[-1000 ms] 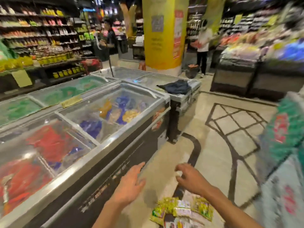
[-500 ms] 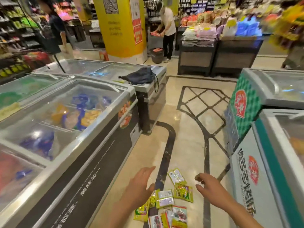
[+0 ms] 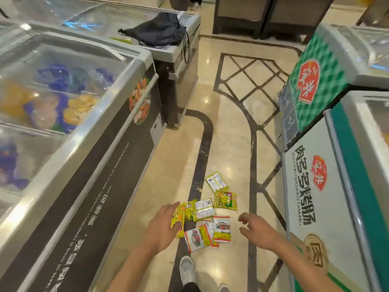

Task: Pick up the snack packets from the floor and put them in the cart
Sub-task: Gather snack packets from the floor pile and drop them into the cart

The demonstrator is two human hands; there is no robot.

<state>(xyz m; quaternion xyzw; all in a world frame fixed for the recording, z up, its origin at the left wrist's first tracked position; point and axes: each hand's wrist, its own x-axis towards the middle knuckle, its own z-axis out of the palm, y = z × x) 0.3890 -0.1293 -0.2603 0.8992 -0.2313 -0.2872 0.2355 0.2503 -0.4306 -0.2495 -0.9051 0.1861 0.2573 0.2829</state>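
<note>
Several snack packets [image 3: 207, 213], yellow-green and white-red, lie scattered on the beige tiled floor [image 3: 229, 131] in the aisle, just ahead of my feet. My left hand [image 3: 163, 227] hovers over the left side of the pile with relaxed fingers and holds nothing. To the right of the pile my right hand [image 3: 256, 229] hangs empty, its fingers loosely curled. No cart is in view.
A long glass-topped chest freezer [image 3: 117, 131] runs along the left. A dark drawstring bag [image 3: 156, 31] lies on the freezer behind it. Two more freezers [image 3: 315, 186] close the aisle on the right. My grey shoe [image 3: 187, 269] stands below the pile.
My view has tilted down toward the floor and the packets have come fully into sight. Both hands stay stretched out and empty, lower and closer to the pile.
</note>
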